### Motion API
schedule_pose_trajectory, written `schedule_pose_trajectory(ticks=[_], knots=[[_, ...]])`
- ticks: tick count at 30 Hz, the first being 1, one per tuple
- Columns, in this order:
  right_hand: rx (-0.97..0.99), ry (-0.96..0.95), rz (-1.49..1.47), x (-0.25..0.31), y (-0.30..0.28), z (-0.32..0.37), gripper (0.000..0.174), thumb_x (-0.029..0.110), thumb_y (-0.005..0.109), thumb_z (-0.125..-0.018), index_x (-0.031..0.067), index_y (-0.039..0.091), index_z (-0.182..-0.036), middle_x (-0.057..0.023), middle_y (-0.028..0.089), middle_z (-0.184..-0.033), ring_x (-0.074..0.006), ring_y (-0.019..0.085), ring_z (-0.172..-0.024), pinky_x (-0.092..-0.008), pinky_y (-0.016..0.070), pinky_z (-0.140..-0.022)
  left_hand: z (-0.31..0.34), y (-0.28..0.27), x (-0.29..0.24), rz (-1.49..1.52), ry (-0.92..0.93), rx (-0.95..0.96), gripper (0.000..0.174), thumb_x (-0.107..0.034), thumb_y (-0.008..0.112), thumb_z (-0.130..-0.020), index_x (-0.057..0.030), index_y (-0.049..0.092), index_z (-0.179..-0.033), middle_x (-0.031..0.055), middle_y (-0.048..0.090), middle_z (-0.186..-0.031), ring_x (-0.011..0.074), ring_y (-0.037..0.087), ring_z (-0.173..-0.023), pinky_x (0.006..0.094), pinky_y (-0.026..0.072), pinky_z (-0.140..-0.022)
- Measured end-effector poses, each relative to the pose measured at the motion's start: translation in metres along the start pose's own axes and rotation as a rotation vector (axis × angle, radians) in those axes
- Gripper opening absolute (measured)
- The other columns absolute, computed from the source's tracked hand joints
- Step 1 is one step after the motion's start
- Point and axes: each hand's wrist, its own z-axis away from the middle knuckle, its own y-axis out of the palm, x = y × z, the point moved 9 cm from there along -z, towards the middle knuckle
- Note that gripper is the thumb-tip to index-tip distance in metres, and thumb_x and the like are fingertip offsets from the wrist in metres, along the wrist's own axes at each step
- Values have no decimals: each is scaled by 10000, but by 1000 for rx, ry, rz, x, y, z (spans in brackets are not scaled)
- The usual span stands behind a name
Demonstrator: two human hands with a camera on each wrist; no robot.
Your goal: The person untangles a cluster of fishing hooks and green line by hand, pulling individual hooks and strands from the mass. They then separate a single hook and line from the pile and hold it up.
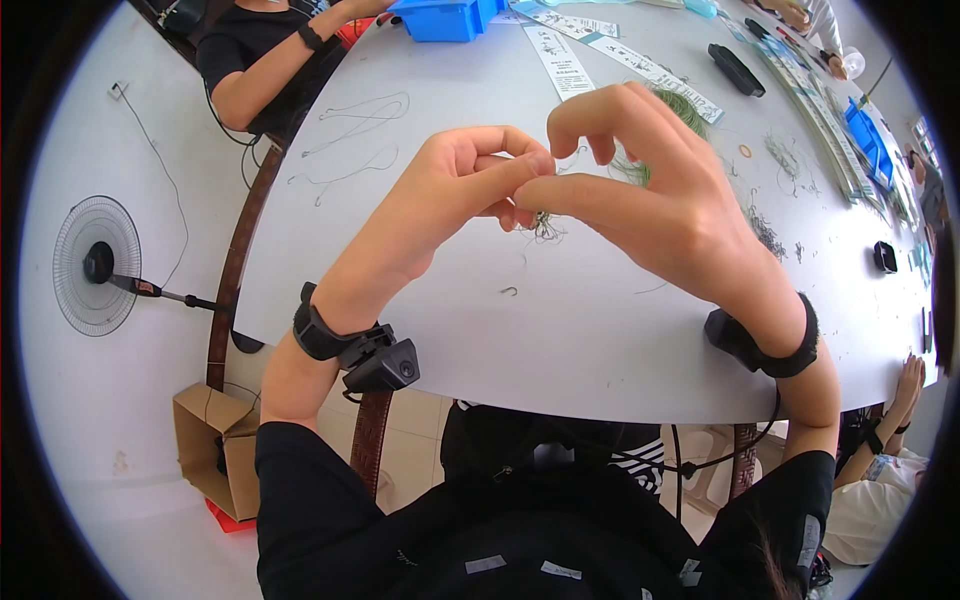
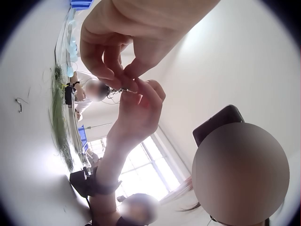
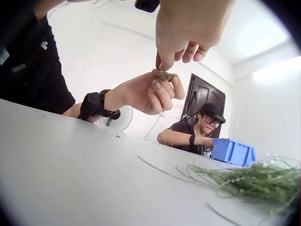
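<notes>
My left hand pinches a small bundle of fish hooks between thumb and fingertips, raised above the table. Dark hooks and fine line ends dangle below the fingers. Close against it, my right hand reaches in with its thumb tip at the bundle, while its other fingers arch loosely apart. Whether the right fingertips pinch a line there I cannot tell. One loose fish hook lies on the table beneath the hands. Behind the right hand lies a bundle of green fishing line.
On the white table, two thin lines with hooks lie at left. Printed packets, a blue bin and a black case are farther back. Hook piles lie at right. Another person sits across.
</notes>
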Motion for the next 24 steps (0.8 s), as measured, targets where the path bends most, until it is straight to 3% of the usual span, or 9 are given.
schedule_pose_trajectory(ticks=[11, 20, 24], knots=[[-27, 59, -109, -9, 2, 3, 207, -45, 692, -635, 52, 584, -782, -40, 487, -819, -173, 493, -702, -262, 421, -588, 0, 8, 3, 12, -62, 65, 268, -297, 613, -859, -33, 583, -891, 13, 592, -648, 62, 540, -601, 183, 430, -596], [205, 424, -518, -34, 14, 9, 135, -63, 546, -786, 43, 519, -866, -37, 506, -894, -115, 511, -821, -256, 430, -689, 1, 7, 0, -4, -54, 49, 276, -313, 615, -859, -40, 578, -850, 2, 562, -608, 60, 509, -557, 187, 415, -579], [162, 497, -731, -42, 24, 17, 43, 35, 547, -853, 54, 512, -868, 2, 527, -873, -95, 496, -711, -244, 434, -647, 1, 7, 0, 1, -51, 42, 285, -317, 616, -858, -34, 580, -853, -2, 547, -595, 61, 500, -549, 189, 406, -569]])
